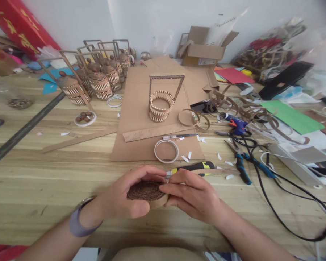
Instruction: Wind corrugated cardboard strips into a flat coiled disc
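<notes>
A round coil of wound cardboard strip is held just above the table's front, its spiral face up. My left hand curves around its left side, thumb in front and fingers behind. On the right edge, my right hand pinches the coil with thumb and fingertips. A loose strip end runs off to the right from behind my right hand. Just behind the hands lies a black and yellow utility knife, partly hidden. A small basket with a tall handle stands on cardboard farther back.
Several lidded baskets stand at back left. A cardboard sheet covers the middle, bearing a roll of tape. Blue-handled pliers, a glue gun, black cable and curled strips crowd the right.
</notes>
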`<state>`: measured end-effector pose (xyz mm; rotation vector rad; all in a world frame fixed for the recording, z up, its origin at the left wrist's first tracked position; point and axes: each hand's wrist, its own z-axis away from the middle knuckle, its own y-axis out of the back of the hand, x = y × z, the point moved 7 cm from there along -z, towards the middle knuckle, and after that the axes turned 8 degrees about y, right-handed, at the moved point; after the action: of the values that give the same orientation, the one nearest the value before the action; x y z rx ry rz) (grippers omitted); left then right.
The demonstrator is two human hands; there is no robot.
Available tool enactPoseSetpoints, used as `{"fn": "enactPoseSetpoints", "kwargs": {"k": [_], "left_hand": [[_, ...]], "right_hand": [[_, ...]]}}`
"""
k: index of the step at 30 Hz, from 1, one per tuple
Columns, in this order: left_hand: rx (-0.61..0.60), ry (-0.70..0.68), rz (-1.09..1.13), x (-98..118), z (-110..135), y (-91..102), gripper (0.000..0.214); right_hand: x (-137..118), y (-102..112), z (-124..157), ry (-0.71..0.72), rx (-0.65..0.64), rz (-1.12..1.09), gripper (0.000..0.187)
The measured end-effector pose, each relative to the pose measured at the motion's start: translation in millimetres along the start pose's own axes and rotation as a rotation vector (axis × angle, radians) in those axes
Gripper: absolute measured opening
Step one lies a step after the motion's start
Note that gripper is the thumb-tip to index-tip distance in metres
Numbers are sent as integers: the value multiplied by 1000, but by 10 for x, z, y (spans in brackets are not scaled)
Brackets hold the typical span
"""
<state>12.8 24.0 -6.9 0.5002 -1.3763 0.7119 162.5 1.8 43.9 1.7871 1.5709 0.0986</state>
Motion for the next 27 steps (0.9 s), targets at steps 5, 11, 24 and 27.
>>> {"fn": "enactPoseSetpoints", "kwargs": {"k": [5,11,24,27], "left_hand": [[-17,-21,36,63,21,-20,58],[-48,-64,75,82,24,-18,71],[203,161,-25,-115,-123,185,75],[200,160,15,-105,-140,167,76]], "right_hand": [[-7,-3,29,-18,43,-31,22],[10,3,28,16,43,87,22],[92,-72,127,59,-71,364,21],[48,-94,141,85,-93,390,24]]}}
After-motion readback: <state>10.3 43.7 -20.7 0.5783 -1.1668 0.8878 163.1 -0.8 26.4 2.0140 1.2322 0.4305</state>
